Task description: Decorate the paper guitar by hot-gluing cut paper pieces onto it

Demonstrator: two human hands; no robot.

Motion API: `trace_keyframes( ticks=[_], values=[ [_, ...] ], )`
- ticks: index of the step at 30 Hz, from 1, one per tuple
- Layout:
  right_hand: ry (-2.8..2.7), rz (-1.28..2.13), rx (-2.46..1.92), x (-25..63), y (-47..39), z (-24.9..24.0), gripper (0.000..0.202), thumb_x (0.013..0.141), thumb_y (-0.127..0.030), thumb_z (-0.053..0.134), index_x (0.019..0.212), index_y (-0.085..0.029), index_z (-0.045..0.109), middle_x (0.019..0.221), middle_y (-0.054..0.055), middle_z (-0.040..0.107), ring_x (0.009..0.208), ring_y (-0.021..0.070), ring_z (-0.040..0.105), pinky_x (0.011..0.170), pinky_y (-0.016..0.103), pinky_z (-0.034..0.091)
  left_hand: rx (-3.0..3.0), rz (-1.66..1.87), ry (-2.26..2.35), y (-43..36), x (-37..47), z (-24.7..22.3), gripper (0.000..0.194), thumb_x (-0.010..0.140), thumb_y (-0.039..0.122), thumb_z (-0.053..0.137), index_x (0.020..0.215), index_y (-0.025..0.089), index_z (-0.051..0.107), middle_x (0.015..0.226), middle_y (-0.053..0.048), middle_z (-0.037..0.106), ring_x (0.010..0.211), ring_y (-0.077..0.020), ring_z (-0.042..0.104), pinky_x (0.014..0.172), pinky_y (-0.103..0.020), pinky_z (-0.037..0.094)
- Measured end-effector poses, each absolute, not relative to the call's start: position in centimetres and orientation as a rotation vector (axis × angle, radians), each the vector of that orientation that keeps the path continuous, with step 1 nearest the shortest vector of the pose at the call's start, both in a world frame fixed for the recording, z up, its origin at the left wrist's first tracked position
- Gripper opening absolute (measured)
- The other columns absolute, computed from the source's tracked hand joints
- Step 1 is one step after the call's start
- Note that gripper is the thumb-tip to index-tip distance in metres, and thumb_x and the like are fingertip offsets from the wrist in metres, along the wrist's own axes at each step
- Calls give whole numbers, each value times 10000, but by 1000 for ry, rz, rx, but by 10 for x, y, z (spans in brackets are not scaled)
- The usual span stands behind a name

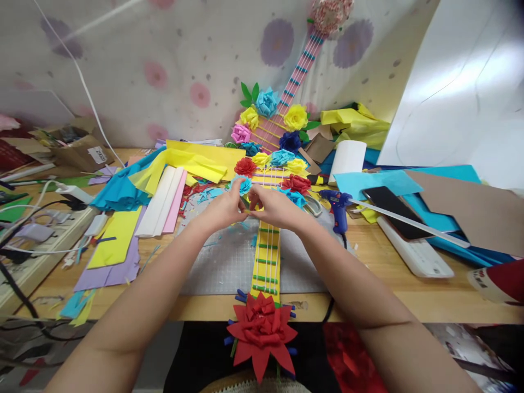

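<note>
The desk (pixel 434 305) bears a guitar (pixel 267 255) beneath both hands (pixel 224 210) (pixel 277 207).

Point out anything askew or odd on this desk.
Paper scraps litter the mat left of the yellow guitar, looking untidy. A long white stick from the blue glue gun crosses the black phone, an awkward spot. The guitar's big red flower overhangs the desk, perhaps easily knocked.

The guitar neck (pixel 262 268) is yellow — striped green, lined white.
</note>
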State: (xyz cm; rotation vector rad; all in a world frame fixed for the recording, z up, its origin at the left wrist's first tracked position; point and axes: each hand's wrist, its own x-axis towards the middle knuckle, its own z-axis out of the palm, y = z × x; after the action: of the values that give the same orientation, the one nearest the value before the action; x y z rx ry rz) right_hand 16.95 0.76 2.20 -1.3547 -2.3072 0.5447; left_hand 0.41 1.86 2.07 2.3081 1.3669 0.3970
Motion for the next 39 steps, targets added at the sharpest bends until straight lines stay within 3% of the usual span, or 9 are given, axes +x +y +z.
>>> trace_keyframes(
  ticks=[13,24,29,35,39],
  values=[
    [-2168,602,-1299,178,17,11,190,711,-145,558,865,-206,464,805,-16,625,696,124,548,616,235,356,2152,530,1214,23,-3,9,715,736,216,602,1363,180,260,819,-7,684,690,-130,620,638,-227,446],
    [-2372,394,-1345,166,10,14,122,741,-170,555,848,-199,502,816,13,635,697,148,538,580,248,299,2298,414,1380,22,3,15,891,678,162,640,1442,139,183,805,-36,711,747,-187,658,679,-262,438],
    [-2213,567,-1338,170,17,10,130,730,-186,573,796,-208,463,763,-13,611,674,133,540,579,240,325,2096,613,1261,22,1,10,918,645,237,696,1431,166,227,848,-30,703,740,-161,642,698,-271,463],
    [-1996,775,-1214,176,28,4,193,689,-186,619,748,-202,435,714,-37,599,641,104,547,581,223,376,1567,811,1244,16,4,5,785,667,290,687,1342,169,303,795,-7,656,648,-117,584,537,-220,460],
    [-2028,846,-1252,180,29,7,160,687,-201,640,787,-181,517,745,-18,625,663,106,563,595,222,400,1531,841,1256,16,4,4,727,659,275,691,1285,182,333,714,34,620,604,-105,560,505,-203,442]
  ],
)
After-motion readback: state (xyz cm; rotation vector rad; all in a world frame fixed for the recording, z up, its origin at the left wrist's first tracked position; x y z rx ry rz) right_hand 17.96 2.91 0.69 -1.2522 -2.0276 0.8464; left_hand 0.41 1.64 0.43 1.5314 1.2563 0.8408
